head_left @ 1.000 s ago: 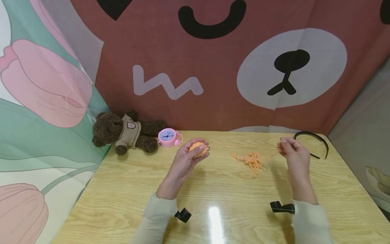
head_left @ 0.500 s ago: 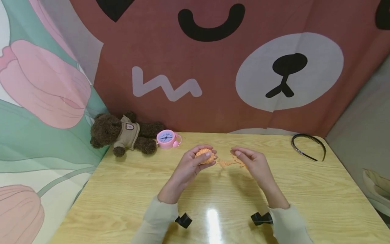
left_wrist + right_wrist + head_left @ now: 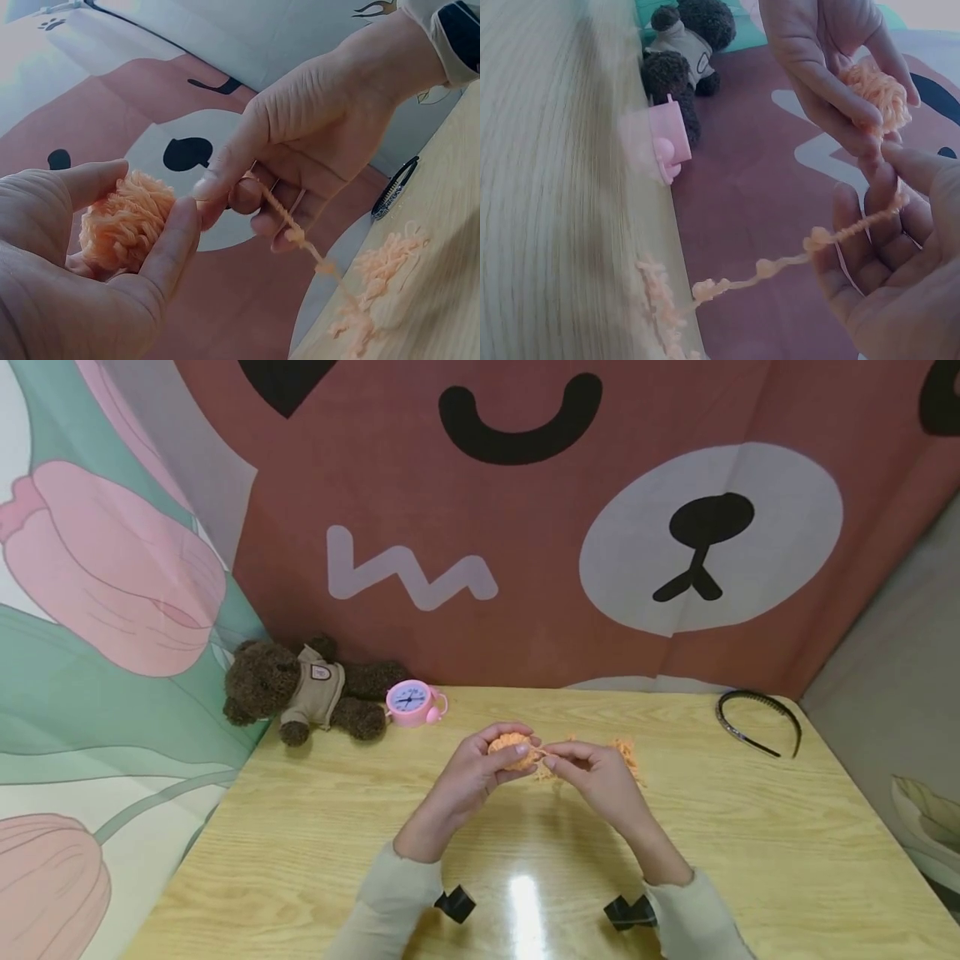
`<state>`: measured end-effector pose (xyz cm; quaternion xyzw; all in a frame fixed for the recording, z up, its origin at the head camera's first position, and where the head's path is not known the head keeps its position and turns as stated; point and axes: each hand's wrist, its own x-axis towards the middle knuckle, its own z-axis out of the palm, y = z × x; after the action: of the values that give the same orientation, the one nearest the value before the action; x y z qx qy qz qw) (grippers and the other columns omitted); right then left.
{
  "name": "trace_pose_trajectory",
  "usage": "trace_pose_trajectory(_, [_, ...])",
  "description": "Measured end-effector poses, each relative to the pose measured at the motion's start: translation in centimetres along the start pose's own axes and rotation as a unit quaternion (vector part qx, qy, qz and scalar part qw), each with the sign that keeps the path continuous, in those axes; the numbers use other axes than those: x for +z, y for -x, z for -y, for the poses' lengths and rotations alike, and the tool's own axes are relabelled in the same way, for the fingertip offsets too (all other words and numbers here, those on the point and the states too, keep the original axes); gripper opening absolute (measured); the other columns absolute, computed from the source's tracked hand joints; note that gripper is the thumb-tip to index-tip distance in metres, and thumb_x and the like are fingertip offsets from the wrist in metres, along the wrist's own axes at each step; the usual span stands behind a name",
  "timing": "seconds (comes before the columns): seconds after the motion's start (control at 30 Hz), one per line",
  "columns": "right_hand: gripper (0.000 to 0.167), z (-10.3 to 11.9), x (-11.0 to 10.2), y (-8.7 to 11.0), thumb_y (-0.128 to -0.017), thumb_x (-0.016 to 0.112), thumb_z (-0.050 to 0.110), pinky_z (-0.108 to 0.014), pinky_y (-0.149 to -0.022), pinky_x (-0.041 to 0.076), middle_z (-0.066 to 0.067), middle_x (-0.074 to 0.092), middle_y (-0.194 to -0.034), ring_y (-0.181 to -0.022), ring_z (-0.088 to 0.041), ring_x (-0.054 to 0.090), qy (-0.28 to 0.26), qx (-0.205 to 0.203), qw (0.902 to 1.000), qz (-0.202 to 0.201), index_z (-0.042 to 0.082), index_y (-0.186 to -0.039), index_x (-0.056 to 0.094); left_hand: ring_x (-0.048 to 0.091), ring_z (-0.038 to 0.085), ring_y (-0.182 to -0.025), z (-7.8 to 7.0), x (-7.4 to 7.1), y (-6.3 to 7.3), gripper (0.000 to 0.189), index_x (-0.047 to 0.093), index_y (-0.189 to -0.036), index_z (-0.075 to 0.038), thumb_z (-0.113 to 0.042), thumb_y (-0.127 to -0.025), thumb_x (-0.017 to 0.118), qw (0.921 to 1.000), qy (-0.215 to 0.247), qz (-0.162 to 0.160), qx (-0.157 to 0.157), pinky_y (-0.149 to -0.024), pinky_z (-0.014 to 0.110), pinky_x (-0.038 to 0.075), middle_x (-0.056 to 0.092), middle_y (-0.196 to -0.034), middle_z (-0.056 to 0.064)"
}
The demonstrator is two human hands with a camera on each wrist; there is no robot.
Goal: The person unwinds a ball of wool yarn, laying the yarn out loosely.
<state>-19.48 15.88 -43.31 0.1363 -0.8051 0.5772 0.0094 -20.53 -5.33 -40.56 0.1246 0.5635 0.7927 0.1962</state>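
My left hand [image 3: 471, 768] grips a small ball of orange yarn [image 3: 129, 221] between thumb and fingers, above the table. Close beside it, my right hand [image 3: 606, 781] pinches the strand of yarn [image 3: 780, 264] between thumb and index finger, right at the ball. From those fingertips the kinked, knotty strand runs down to a loose heap of the same yarn [image 3: 388, 259] on the table. In the head view the right hand partly hides this heap.
A brown teddy bear [image 3: 315, 685] in a beige shirt lies at the table's [image 3: 300, 860] back left. Next to its legs stands a pink alarm clock [image 3: 410, 702]. At the back right lies a black headband [image 3: 759, 723]. A cloth with a printed bear face hangs behind.
My right hand has come in from the far right to the yarn ball, bringing the strand with it. My left hand has shifted slightly right, holding the ball throughout.
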Motion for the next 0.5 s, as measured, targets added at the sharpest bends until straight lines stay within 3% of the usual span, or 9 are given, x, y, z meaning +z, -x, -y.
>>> trace_pose_trajectory(0.17, [0.025, 0.1, -0.9, -0.1, -0.098, 0.068, 0.032, -0.025, -0.065, 0.054, -0.001, 0.076, -0.097, -0.079, -0.01, 0.065, 0.012, -0.008, 0.9988, -0.047, 0.012, -0.108, 0.079, 0.068, 0.013, -0.103, 0.0, -0.1, 0.0, 0.033, 0.057, -0.131, 0.002, -0.009, -0.1, 0.061, 0.9998, -0.008, -0.019, -0.002, -0.097, 0.033, 0.059, 0.064, -0.124, 0.01])
trace_pose_trajectory(0.5, [0.032, 0.0, -4.1, -0.1, -0.099, 0.067, 0.032, -0.025, -0.054, 0.043, 0.009, 0.069, -0.081, -0.07, -0.013, 0.059, -0.035, 0.005, 0.9871, -0.156, 0.003, -0.112, 0.075, 0.068, 0.015, -0.104, -0.1, -0.4, -0.3, 0.033, 0.056, -0.13, 0.006, -0.003, -0.099, 0.061, 0.998, 0.002, -0.062, 0.006, -0.092, 0.03, 0.06, 0.065, -0.119, 0.008])
